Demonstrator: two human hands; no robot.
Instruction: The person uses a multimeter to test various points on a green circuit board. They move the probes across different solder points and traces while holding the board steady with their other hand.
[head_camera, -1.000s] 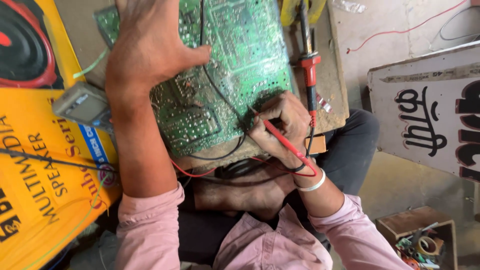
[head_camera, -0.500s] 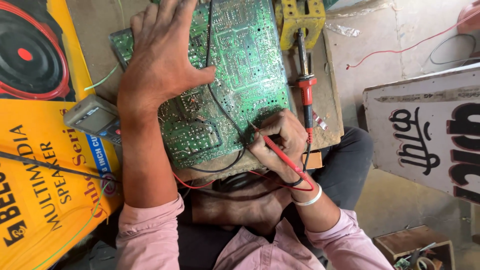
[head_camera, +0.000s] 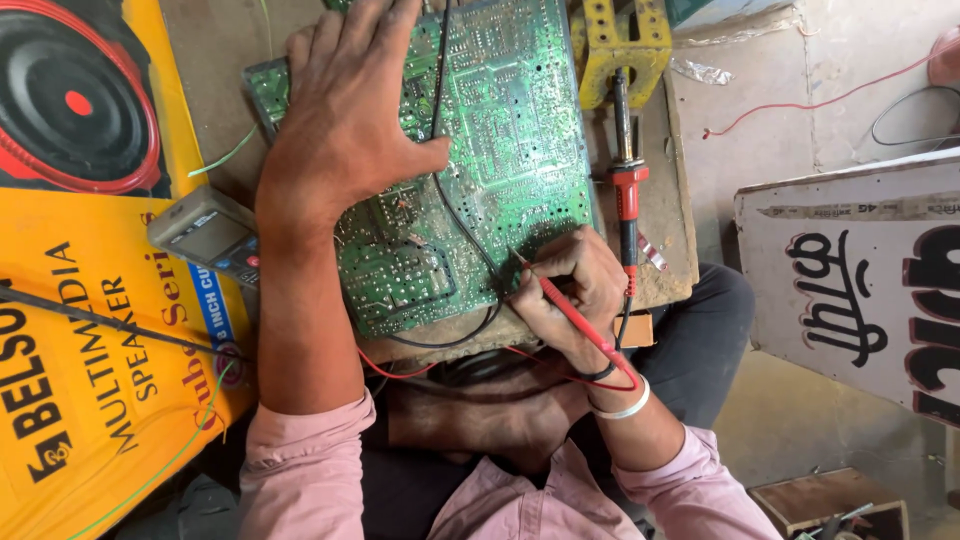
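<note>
Both hands are working on the green circuit board (head_camera: 500, 150), which is lying at the top centre of the frame on a wooden board (head_camera: 665, 200). The left hand (head_camera: 350, 130) is pressing down flat with fingers spread open, sitting lower in the frame than a second ago as the view tilts. The right hand (head_camera: 570, 290) is keeping its fingers closed around the red probe (head_camera: 575, 320), tip touching the board's lower edge, so probing is continuing at much the same spot; a grey meter (head_camera: 205, 235) and a red-handled soldering iron (head_camera: 627, 190) are lying alongside.
</note>
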